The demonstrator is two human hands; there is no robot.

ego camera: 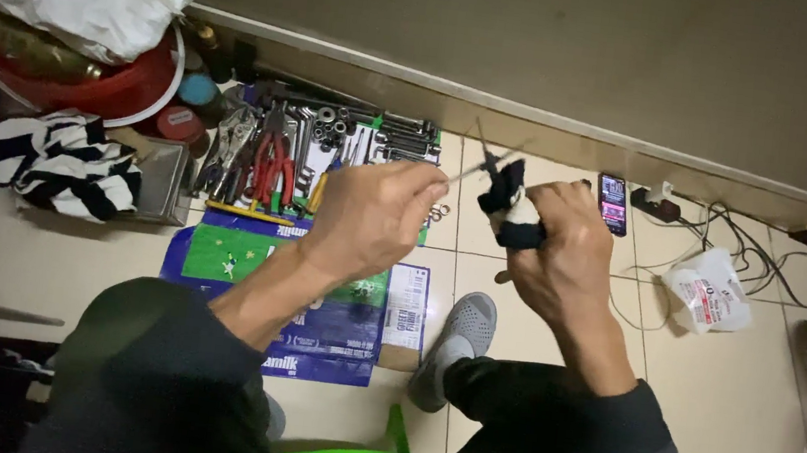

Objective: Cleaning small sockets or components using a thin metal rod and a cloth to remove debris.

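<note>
My left hand (374,218) is raised over the floor and pinches a thin grey metal rod or wire (478,167) that slants up to the right. My right hand (561,248) is closed around a black and white rag (508,208) bunched at the rod's end. The two hands are close together, the rag touching the rod. What lies inside the rag is hidden.
A tool tray (321,153) with pliers, sockets and wrenches lies by the wall. Flattened blue and green cardboard (334,319) is under my legs. A phone (613,203), cables and a power strip (661,204), a white plastic bag (712,289), a striped cloth (60,166), a red basin (128,88).
</note>
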